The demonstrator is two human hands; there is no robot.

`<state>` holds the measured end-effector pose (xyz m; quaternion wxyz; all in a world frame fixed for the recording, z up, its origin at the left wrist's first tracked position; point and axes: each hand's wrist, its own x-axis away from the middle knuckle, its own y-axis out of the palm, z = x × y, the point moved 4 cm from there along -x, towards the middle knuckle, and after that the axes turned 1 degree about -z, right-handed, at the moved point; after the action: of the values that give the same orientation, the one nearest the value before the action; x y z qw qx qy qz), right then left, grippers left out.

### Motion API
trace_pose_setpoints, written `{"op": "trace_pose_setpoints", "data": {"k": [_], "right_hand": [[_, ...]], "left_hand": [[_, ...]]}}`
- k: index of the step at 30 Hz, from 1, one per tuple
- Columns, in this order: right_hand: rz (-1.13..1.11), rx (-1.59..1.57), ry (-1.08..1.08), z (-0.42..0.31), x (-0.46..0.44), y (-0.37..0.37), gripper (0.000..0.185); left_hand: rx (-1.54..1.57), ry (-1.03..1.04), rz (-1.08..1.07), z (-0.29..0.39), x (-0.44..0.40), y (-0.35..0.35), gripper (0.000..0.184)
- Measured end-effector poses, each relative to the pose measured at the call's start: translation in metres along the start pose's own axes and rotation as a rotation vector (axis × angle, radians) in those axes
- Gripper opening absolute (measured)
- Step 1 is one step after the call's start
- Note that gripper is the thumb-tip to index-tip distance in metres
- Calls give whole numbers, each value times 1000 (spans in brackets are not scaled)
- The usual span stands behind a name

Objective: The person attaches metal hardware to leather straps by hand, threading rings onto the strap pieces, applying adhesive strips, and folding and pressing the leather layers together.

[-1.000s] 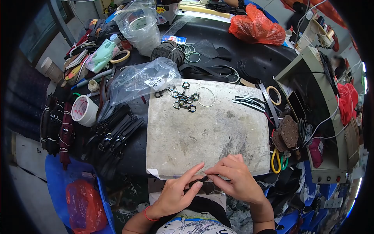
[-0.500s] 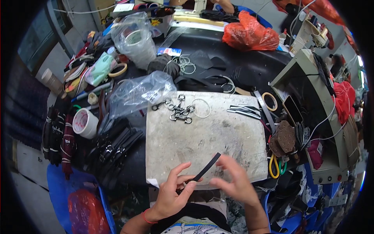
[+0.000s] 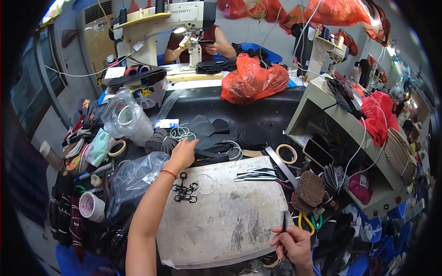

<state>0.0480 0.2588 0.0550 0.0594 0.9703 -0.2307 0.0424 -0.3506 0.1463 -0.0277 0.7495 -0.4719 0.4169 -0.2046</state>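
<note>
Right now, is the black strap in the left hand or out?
Out: the right hand grips the black strap, one end sticking up above it, while the left hand is near the pale cord.

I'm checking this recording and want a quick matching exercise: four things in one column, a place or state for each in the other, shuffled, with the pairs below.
1. Left hand
2. Right hand
3. Metal clasps
4. Sewing machine lamp

A. holding a black strip
B. lit
C. past the far edge of the pale board
D. lying on the board

Pairs: 1-C, 2-A, 3-D, 4-B
</note>
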Motion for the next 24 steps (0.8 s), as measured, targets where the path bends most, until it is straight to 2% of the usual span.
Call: {"op": "trace_pose_setpoints", "data": {"k": [3,5,6,7,8,9,10,11,12,14,15,16,17,18,21,22,23,24], "right_hand": [[-38,-64,167,22,-3,-7,22],[-84,-114,272,38,-6,-11,28],[-119,-124,264,42,-8,-12,26],[-132,-101,191,37,-9,-10,24],[-146,-79,116,28,-13,-7,23],[-156,-57,45,18,-16,-4,22],[-167,97,-109,2,-18,1,20],[-177,255,-264,-16,-23,6,19],[-212,447,-533,-36,-31,18,18],[-394,665,-657,-49,-42,45,16],[-544,680,-503,-38,-43,56,16],[-663,620,-484,-12,-49,63,16],[-759,634,-278,5,-51,66,17],[-765,619,-219,19,-53,64,17],[-739,703,77,41,-56,43,16],[-619,665,251,40,-53,33,16],[-478,650,210,40,-51,23,18],[-421,600,272,34,-48,19,18]], "left_hand": [[14,-68,-235,-3,-15,3,24],[52,27,-36,8,-16,-10,21],[71,86,68,22,-14,-28,20],[89,145,175,38,-11,-48,20],[81,289,299,62,-4,-73,19],[106,333,301,84,7,-91,19],[136,377,298,107,25,-107,20],[168,386,232,128,44,-119,21],[204,394,76,147,66,-131,24],[537,273,-142,173,110,-145,22],[615,163,-217,176,133,-144,21],[689,46,-283,176,155,-142,20],[750,-66,-322,172,173,-140,19],[786,-185,-370,162,195,-133,17],[527,-225,-314,146,244,-113,13],[396,-165,-244,148,249,-118,14],[263,-95,-179,154,248,-123,16],[135,-18,-120,162,246,-126,20]]}}
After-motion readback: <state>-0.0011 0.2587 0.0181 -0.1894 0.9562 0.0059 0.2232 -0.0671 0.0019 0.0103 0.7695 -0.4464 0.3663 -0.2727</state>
